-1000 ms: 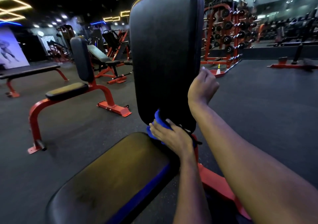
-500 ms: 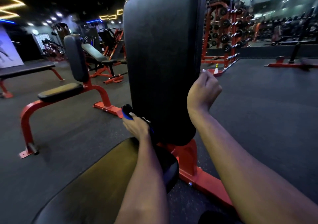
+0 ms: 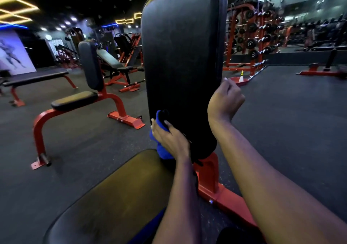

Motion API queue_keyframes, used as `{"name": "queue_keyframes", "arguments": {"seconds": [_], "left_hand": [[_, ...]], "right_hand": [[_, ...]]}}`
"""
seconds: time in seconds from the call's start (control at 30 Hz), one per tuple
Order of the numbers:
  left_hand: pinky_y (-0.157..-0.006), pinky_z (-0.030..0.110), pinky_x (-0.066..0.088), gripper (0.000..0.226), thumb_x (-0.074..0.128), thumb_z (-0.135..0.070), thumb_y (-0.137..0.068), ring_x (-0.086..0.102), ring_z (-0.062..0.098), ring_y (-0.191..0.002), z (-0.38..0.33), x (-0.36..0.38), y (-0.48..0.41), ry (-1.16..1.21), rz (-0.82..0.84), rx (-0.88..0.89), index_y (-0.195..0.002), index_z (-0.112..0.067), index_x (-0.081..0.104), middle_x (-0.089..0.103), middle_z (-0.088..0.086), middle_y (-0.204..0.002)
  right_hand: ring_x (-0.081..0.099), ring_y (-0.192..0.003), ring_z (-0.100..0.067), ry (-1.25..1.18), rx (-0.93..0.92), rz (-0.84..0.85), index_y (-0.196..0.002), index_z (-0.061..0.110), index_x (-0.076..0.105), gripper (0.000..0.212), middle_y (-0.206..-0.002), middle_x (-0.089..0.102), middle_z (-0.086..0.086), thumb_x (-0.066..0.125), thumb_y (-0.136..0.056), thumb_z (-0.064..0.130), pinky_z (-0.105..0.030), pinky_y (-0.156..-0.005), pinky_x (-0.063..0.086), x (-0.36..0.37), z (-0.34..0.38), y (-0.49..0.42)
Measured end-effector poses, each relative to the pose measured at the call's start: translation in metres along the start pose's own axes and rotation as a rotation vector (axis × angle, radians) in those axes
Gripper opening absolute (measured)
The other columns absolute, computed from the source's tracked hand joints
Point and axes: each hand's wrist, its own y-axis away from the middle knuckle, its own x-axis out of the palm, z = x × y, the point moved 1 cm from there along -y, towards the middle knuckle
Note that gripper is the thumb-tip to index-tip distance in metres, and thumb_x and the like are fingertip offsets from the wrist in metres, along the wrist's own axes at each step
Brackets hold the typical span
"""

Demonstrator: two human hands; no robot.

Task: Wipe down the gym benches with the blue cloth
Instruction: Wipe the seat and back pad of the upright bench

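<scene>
Head view: the one camera, looking forward and down over your two forearms.
Your left hand: it grips the blue cloth, thumb on top, and presses it against the lower left part of the backrest.
Blue cloth: bunched under that hand and touching the backrest near its bottom left edge. A fold hangs down to just above the seat pad.
Your right hand: the fingers are curled and it sits right at the backrest's right edge. You cannot tell whether it clasps the edge or only rests beside it.
Bench in front of you: a tall black upright backrest and a black seat pad with a yellowish sheen. A red frame joins the two and runs along the floor to the right.
Second bench: the same kind, to your left and well apart, with its own upright backrest and red frame.
Flat bench: farther left, near the lit wall.
Dumbbell rack: red and loaded, behind the backrest to the right.
Cone: small, on the floor near the rack's foot.
Floor: dark, matte.
</scene>
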Motion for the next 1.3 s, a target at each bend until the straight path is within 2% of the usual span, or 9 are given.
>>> {"name": "queue_keyframes", "arguments": {"seconds": [0.2,0.33,0.57,0.7,0.77,0.83,0.93,1.13,1.3], "left_hand": [[-0.121,0.034,0.015,0.058,0.04,-0.038,-0.098,0.022,0.021,-0.147,-0.113,0.011,-0.051,0.118,0.204,0.409,-0.148,-0.009,0.037,0.032,0.008,-0.157],[-0.111,0.046,0.026,0.057,0.037,-0.053,-0.099,0.019,0.016,-0.148,-0.199,0.017,-0.055,-0.032,0.313,0.7,-0.151,-0.038,0.021,0.016,-0.01,-0.162],[-0.115,0.045,0.025,0.056,0.052,-0.049,-0.093,0.014,0.023,-0.148,-0.22,0.032,-0.026,-0.111,0.381,1.126,-0.14,-0.02,0.041,0.016,0.003,-0.161],[-0.118,0.051,0.02,0.054,0.048,-0.053,-0.093,0.005,0.022,-0.15,-0.243,0.053,-0.041,-0.135,0.348,1.2,-0.142,-0.032,0.045,0.017,-0.001,-0.162],[-0.116,0.054,0.023,0.048,0.047,-0.056,-0.092,0.009,0.021,-0.15,-0.258,0.061,-0.052,-0.145,0.329,1.271,-0.134,-0.034,0.054,0.025,-0.005,-0.16],[-0.111,0.059,0.027,0.042,0.048,-0.058,-0.089,0.014,0.021,-0.149,-0.279,0.069,-0.055,-0.176,0.308,1.3,-0.121,-0.033,0.062,0.032,-0.008,-0.156],[-0.109,0.056,0.031,0.041,0.05,-0.057,-0.085,0.025,0.019,-0.145,-0.3,0.079,-0.049,-0.267,0.245,1.349,-0.115,-0.033,0.065,0.046,-0.013,-0.146],[-0.111,0.05,0.031,0.043,0.062,-0.04,-0.091,0.033,0.024,-0.142,-0.269,0.068,-0.077,-0.015,0.325,1.517,-0.129,-0.02,0.062,0.051,-0.001,-0.143],[-0.114,0.033,0.029,0.053,0.05,-0.049,-0.091,0.042,0.021,-0.135,-0.27,0.072,-0.112,0.068,0.261,1.048,-0.13,-0.015,0.061,0.057,0.001,-0.137]], "right_hand": [[0.04,-0.048,-0.011,0.002,0.005,0.024,-0.062,0.014,0.054,0.036,-0.052,0.046,0.005,0.044,-0.097,0.016,-0.025,-0.047,0.028,-0.006,0.008,0.002],[0.035,-0.048,-0.013,-0.025,0.033,0.048,-0.056,0.014,0.042,0.042,-0.053,0.042,0.002,0.045,-0.098,0.013,-0.035,-0.056,0.021,-0.009,0.011,0.0],[0.048,-0.061,-0.018,-0.075,0.132,0.164,-0.059,0.019,0.051,0.042,-0.059,0.052,0.007,0.044,-0.1,0.021,-0.034,-0.056,0.031,-0.01,0.014,-0.012],[0.061,-0.073,0.006,-0.233,0.088,0.307,-0.092,0.017,0.073,0.04,-0.078,0.066,0.015,0.04,-0.105,0.036,-0.02,-0.069,0.047,-0.008,0.032,-0.032],[0.068,-0.076,-0.011,-0.287,0.071,0.33,-0.1,0.004,0.071,0.05,-0.086,0.072,-0.007,0.038,-0.105,0.041,-0.031,-0.074,0.054,0.002,0.031,-0.033],[0.059,-0.069,-0.029,-0.368,0.097,0.304,-0.091,-0.005,0.064,0.057,-0.084,0.068,-0.023,0.041,-0.101,0.046,-0.04,-0.065,0.047,0.008,0.025,-0.029],[0.05,-0.066,-0.021,-0.433,0.112,0.295,-0.075,0.001,0.062,0.051,-0.071,0.057,-0.007,0.042,-0.1,0.04,-0.037,-0.061,0.038,0.008,0.022,-0.027],[0.039,-0.054,-0.019,-0.296,0.079,0.236,-0.056,0.017,0.051,0.051,-0.056,0.044,-0.002,0.043,-0.102,0.038,-0.047,-0.052,0.034,0.007,0.025,-0.028],[0.034,-0.044,-0.008,-0.215,0.076,0.203,-0.053,0.014,0.048,0.056,-0.05,0.041,0.002,0.043,-0.104,0.035,-0.034,-0.05,0.026,0.006,0.028,-0.028]]}}
